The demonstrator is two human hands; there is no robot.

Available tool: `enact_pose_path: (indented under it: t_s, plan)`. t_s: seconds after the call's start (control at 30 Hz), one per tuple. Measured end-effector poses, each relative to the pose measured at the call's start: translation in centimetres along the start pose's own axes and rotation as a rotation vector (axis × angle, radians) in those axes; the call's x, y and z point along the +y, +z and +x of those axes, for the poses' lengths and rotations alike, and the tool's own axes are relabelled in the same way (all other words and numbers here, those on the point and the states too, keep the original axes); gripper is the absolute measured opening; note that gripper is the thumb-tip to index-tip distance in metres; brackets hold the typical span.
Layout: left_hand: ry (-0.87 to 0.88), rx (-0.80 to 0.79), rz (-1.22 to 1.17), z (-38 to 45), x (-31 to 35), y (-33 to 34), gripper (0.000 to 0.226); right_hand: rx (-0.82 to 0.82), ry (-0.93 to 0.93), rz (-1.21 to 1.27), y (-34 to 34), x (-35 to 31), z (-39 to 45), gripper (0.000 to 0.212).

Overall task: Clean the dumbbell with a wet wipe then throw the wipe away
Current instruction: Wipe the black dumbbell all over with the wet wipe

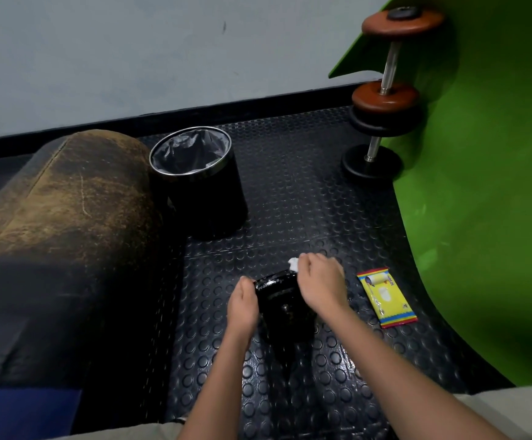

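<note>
On the black studded rubber floor (290,192), near the bottom centre of the head view, a black dumbbell (282,304) is held between two bare hands, its glossy upper weight facing up and the rest of it running down toward the camera in shadow. The left hand (242,308) is laid against the left side of that weight, the fingers seen edge-on and fairly straight, touching rather than wrapping it. The right hand (320,284) is placed over the weight's far right edge, its fingers curled around a crumpled white wet wipe (293,264), a small part of which is seen sticking out to the left of the knuckles and touching the dumbbell. Just to the right of the hands, a yellow wet wipe packet (386,296) with red ends is lying flat on the floor. Farther back and to the left, a round black trash bin (199,182) with a metal rim and a grey liner bag is standing upright, well apart from the dumbbell. A worn brown padded bolster (67,198) is seen beside the bin on the left. By the green curved panel (486,185) on the right, a tall dumbbell with brown plates (388,90) is stood on end.
</note>
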State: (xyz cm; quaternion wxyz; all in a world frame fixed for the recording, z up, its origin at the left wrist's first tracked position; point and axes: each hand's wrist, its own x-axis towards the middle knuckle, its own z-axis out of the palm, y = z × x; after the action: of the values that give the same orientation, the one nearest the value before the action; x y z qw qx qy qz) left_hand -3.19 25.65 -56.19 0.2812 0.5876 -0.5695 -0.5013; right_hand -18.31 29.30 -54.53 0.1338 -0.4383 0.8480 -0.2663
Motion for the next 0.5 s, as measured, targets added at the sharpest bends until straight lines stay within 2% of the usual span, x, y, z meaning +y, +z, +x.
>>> enact_pose_path:
  t_s: [0.07,0.2,0.27,0.4,0.5]
  plan:
    - [0.003,0.004,0.002,0.1,-0.1,0.0,0.037,0.070,-0.187,-0.104,0.9,-0.5,-1.0,0.057]
    - [0.001,0.001,0.027,0.2,-0.2,0.0,0.037,0.132,-0.445,-0.130,1.2,0.4,-2.1,0.036]
    - [0.003,-0.003,0.033,0.1,-0.2,0.0,0.038,0.132,-0.466,-0.086,1.1,1.9,-1.8,0.035]
    - [0.005,-0.003,0.028,-0.2,0.1,-0.1,0.036,0.143,-0.201,0.142,1.1,2.8,-1.2,0.040]
    - [0.017,-0.007,0.028,-0.3,0.2,-0.1,0.036,-0.027,0.218,0.460,0.2,2.4,-0.1,0.044]
